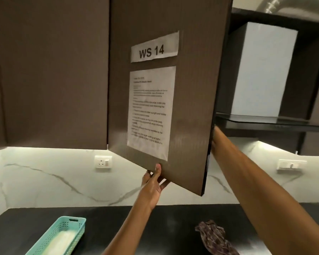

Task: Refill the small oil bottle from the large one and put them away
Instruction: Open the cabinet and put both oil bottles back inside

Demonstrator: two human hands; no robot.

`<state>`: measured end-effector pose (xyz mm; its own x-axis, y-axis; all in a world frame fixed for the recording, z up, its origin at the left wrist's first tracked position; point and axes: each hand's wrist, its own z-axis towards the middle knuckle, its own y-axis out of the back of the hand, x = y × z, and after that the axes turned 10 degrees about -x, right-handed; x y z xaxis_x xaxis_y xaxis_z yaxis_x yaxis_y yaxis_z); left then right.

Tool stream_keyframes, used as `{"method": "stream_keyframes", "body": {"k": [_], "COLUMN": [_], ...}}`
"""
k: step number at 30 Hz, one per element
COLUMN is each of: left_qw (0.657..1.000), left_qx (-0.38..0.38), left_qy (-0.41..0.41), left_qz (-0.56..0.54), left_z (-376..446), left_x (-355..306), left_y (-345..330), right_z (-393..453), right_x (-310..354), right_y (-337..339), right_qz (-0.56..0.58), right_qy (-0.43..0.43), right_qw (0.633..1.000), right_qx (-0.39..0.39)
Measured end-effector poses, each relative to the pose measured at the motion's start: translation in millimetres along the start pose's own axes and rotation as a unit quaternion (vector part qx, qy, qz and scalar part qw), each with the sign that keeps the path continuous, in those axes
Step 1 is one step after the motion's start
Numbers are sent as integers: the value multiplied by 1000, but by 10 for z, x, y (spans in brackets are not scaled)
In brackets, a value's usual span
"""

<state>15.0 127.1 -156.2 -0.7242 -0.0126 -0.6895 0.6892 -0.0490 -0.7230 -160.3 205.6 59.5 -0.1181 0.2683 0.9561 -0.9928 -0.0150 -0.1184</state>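
Nearest the camera, at the bottom edge: a teal perforated basket (63, 234) on the left of the dark tabletop (136, 214), with something pale lying in it, blurred. To the right, a crumpled patterned cloth (215, 236) lies on the same tabletop, well apart from the basket.

Both forearms reach up from the bottom of the frame. Left hand (153, 184) grips the lower edge of the cabinet door (188, 100): thumb pressed on the front face just below the printed sheet, fingers curled under and behind the edge. Door is swung partly open, its lower corner tilted toward the camera.

Right arm (250, 173) goes up behind the door's free edge into the cabinet. Right hand is hidden behind the door; cannot tell whether it is open or holding anything.

Door front carries two taped papers: a strip label (154, 47) reading "WS 14" and, below it, a printed sheet (150, 113) of instructions, text too blurred to read in full.

Inside the open cabinet: a dark shelf (265, 120) with a tall white box (265, 70) standing on it, upright.

Neither oil bottle shows; their position cannot be told.

Behind: white marbled wall (44, 181) lit from under the cabinets, one socket (103, 161) left of the door, a switch plate (291, 164) at far right.
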Motion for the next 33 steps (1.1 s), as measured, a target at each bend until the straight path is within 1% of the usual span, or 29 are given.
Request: {"method": "stream_keyframes", "body": {"k": [1, 2, 3, 4, 5, 6, 7, 8, 10, 11, 13, 16, 18, 22, 25, 26, 31, 33], "left_qw": [1000, 999, 999, 999, 997, 997, 996, 995, 992, 990, 983, 963, 933, 858, 783, 759, 658, 624], "left_qx": [-14, -10, -11, -10, -21, -24, -31, -38, -74, -91, -124, -169, -208, -255, -282, -285, -265, -250], "left_qy": [-17, -28, -35, -41, -57, -66, -75, -79, -88, -86, -86, -89, -103, -110, -111, -115, -132, -151], "left_qz": [5, 13, 26, 26, 37, 37, 47, 47, 58, 68, 100, 190, 273, 432, 543, 574, 692, 725], "left_z": [89, 140, 204, 305, 406, 476, 543, 626, 795, 862, 1001, 1160, 1253, 1373, 1423, 1449, 1589, 1625], "left_x": [75, 123, 165, 265, 332, 329, 319, 368, 455, 493, 530, 503, 477, 393, 298, 281, 192, 136], "left_y": [-49, -142, -218, -342, -390, -388, -421, -482, -603, -657, -698, -700, -705, -722, -728, -733, -718, -690], "right_z": [134, 220, 395, 521, 596, 624, 671, 757, 952, 1035, 1219, 1473, 1626, 1866, 1996, 2042, 2253, 2298], "right_x": [72, 136, 131, 126, 92, 33, -37, -112, -293, -389, -554, -710, -842, -1128, -1272, -1299, -1329, -1335], "right_y": [107, 219, 395, 640, 812, 900, 989, 1083, 1145, 1131, 1089, 1016, 987, 957, 975, 987, 1059, 1048], "right_qz": [21, 44, 51, 76, 97, 104, 78, 32, -79, -128, -173, -214, -210, -149, -150, -152, -184, -183], "right_qy": [7, -2, 2, 12, 11, -2, 0, 29, 114, 137, 146, 120, 87, 42, 24, 24, 16, 19], "right_qw": [1000, 999, 998, 996, 995, 994, 997, 999, 985, 972, 949, 917, 910, 917, 918, 918, 912, 913], "right_qx": [-4, -9, -48, -51, -35, -33, -24, -27, -101, -143, -221, -313, -345, -366, -367, -365, -367, -364]}}
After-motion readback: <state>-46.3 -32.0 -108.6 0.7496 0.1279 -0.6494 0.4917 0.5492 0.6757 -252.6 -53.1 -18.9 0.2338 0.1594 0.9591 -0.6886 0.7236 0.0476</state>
